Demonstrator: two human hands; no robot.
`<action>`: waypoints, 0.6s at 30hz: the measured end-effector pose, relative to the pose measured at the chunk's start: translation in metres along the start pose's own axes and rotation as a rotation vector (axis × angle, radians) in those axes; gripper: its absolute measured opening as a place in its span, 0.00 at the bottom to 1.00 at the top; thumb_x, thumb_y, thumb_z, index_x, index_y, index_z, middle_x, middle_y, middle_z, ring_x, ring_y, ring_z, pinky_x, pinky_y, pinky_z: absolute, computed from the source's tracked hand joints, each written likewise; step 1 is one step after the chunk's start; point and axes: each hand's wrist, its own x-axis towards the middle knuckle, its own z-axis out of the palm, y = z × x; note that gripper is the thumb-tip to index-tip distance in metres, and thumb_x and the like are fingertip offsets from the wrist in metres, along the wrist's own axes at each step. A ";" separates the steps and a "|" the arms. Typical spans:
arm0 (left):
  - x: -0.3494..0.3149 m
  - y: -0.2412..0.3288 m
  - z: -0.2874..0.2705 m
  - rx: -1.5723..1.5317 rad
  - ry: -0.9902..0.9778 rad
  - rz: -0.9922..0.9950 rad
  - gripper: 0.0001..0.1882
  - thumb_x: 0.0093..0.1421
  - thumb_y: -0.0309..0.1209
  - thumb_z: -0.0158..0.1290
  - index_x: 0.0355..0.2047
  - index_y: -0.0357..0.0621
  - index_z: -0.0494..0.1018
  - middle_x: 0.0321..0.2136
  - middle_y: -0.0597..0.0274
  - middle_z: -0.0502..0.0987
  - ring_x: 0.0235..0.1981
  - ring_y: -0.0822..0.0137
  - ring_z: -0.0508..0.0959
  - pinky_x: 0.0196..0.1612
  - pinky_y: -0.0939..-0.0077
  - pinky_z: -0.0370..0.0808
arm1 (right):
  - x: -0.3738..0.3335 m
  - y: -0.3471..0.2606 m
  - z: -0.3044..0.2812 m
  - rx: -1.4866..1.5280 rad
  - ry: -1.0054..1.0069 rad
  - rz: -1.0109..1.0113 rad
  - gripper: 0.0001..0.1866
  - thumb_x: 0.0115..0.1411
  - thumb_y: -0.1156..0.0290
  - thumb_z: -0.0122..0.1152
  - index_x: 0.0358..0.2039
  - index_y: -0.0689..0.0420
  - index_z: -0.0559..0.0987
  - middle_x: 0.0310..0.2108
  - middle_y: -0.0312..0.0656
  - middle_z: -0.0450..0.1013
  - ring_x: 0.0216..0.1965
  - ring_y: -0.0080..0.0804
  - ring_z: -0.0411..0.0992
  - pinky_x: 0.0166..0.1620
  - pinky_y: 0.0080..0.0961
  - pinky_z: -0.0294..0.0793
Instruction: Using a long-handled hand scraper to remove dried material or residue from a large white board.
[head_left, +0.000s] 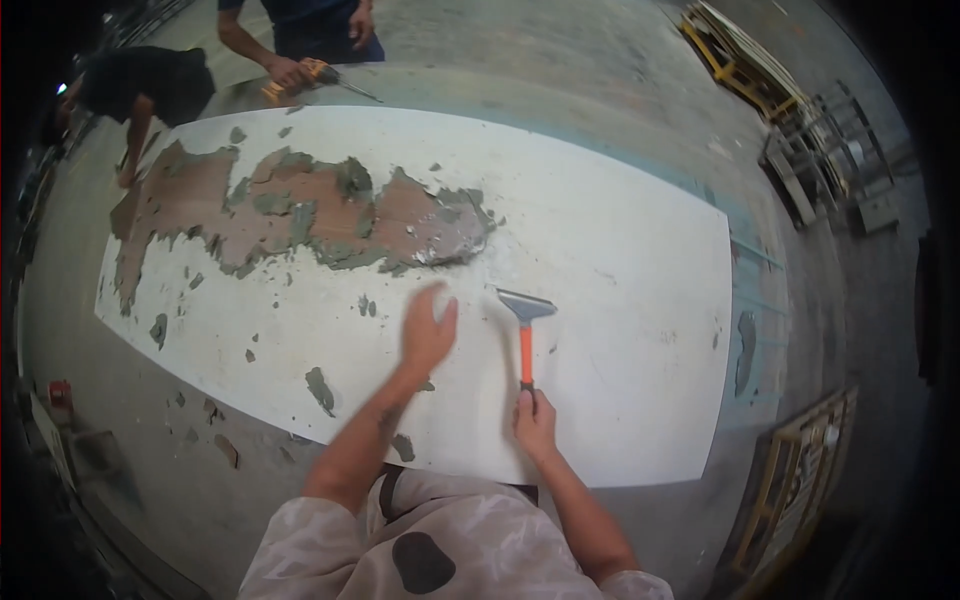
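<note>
**Scraper in hand, blade clear of the patch**

Right hand (535,422) gripping orange-handled scraper (526,350), head toward far side, just near and right of the brown-grey crusted patch (340,218) on the white panel (625,400). Left hand (428,338) blurred, fingers parted, holding nothing; contact unclear. Probably mid-scraping. Next pass would want blade low against ragged edge.

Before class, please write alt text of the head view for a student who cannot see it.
A person's right hand grips an orange-handled scraper over a white panel, the left hand empty nearby. A brown patch edged with ragged grey-green flakes spans the panel's left; beyond, a co-worker's hand holds an orange power tool.
</note>
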 end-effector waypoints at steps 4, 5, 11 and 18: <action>0.085 -0.032 -0.020 0.302 -0.071 0.293 0.30 0.60 0.42 0.64 0.56 0.37 0.72 0.58 0.44 0.73 0.62 0.44 0.70 0.63 0.50 0.68 | -0.039 0.032 -0.022 -0.137 0.197 -0.115 0.18 0.76 0.60 0.46 0.31 0.58 0.72 0.18 0.31 0.67 0.18 0.19 0.66 0.24 0.24 0.67; 0.101 -0.035 -0.017 0.401 -0.118 0.416 0.31 0.59 0.45 0.65 0.55 0.37 0.73 0.59 0.44 0.73 0.62 0.45 0.70 0.63 0.49 0.68 | -0.044 0.035 -0.022 -0.114 0.251 -0.114 0.18 0.76 0.61 0.48 0.30 0.58 0.71 0.17 0.32 0.67 0.18 0.19 0.66 0.24 0.24 0.67; 0.163 -0.035 0.016 0.626 -0.739 0.628 0.22 0.66 0.52 0.56 0.36 0.44 0.79 0.46 0.51 0.82 0.48 0.48 0.79 0.41 0.47 0.76 | -0.038 0.034 -0.010 0.268 0.480 0.034 0.21 0.78 0.56 0.43 0.28 0.56 0.65 0.14 0.33 0.64 0.12 0.23 0.63 0.16 0.25 0.65; 0.199 -0.069 0.012 0.202 -0.917 0.484 0.24 0.71 0.48 0.50 0.27 0.41 0.79 0.19 0.57 0.79 0.24 0.58 0.80 0.33 0.55 0.78 | -0.038 0.032 -0.006 0.325 0.540 0.027 0.21 0.78 0.57 0.45 0.28 0.56 0.65 0.14 0.33 0.63 0.12 0.22 0.63 0.15 0.25 0.65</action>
